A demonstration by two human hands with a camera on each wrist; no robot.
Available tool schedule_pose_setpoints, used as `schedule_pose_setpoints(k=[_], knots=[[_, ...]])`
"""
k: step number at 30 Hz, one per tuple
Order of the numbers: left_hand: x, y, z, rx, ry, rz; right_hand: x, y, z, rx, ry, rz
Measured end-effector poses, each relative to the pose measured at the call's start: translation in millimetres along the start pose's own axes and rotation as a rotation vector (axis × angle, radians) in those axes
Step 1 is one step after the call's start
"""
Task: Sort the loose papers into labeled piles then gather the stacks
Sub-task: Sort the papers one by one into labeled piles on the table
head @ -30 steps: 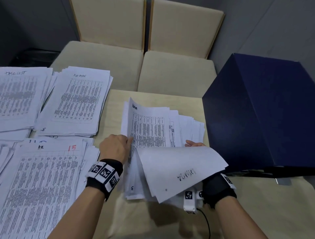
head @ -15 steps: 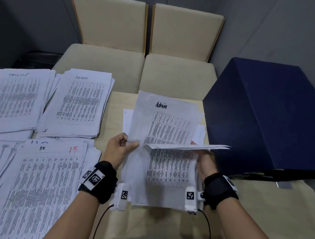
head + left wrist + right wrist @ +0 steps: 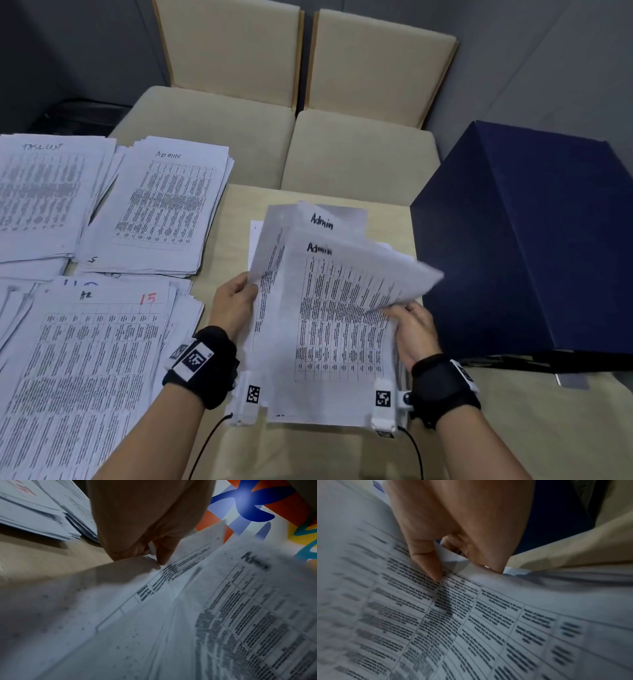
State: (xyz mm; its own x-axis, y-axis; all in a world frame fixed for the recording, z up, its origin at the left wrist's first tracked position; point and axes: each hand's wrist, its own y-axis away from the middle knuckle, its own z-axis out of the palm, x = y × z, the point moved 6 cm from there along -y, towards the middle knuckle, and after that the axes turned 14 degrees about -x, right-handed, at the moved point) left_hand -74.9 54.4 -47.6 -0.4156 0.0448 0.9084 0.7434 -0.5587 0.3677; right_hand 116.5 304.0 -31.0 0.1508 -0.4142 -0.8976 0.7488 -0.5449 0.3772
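Two printed sheets headed "Admin" are held up over the loose pile (image 3: 255, 236) at the table's middle. My left hand (image 3: 241, 296) pinches the left edge of the back Admin sheet (image 3: 322, 221); the left wrist view shows thumb and fingers of that left hand (image 3: 152, 553) closed on the paper's edge. My right hand (image 3: 404, 318) pinches the right edge of the front Admin sheet (image 3: 342, 308), which curls upward at its right side. In the right wrist view my right hand (image 3: 447, 562) has the thumb on the printed face and the fingers behind. Most of the loose pile is hidden under both sheets.
Sorted piles lie on the left: an ADMIN pile (image 3: 164, 205), a further pile (image 3: 37, 195) at far left, and a near pile (image 3: 85, 359) marked with a red 15. A dark blue box (image 3: 531, 240) stands close on the right. Two beige chairs (image 3: 301, 144) stand behind the table.
My right hand has turned its sheet from edge-on to face up, so its "Admin" heading now shows. The left hand still holds its Admin sheet, raised a little.
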Motion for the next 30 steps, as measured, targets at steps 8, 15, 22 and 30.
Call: schedule_pose_setpoints(k=[8, 15, 22, 30], knots=[[-1, -1, -6, 0.126, -0.082, -0.065, 1, 3, 10, -0.097, 0.053, 0.049], [3, 2, 0, 0.026, -0.061, -0.032, 7, 3, 12, -0.114, 0.028, 0.076], [8, 5, 9, 0.013, -0.008, -0.138, -1, 5, 11, -0.037, 0.086, -0.004], [6, -15, -21, 0.241, -0.814, -0.214, 2, 2, 2, -0.030, 0.129, 0.021]])
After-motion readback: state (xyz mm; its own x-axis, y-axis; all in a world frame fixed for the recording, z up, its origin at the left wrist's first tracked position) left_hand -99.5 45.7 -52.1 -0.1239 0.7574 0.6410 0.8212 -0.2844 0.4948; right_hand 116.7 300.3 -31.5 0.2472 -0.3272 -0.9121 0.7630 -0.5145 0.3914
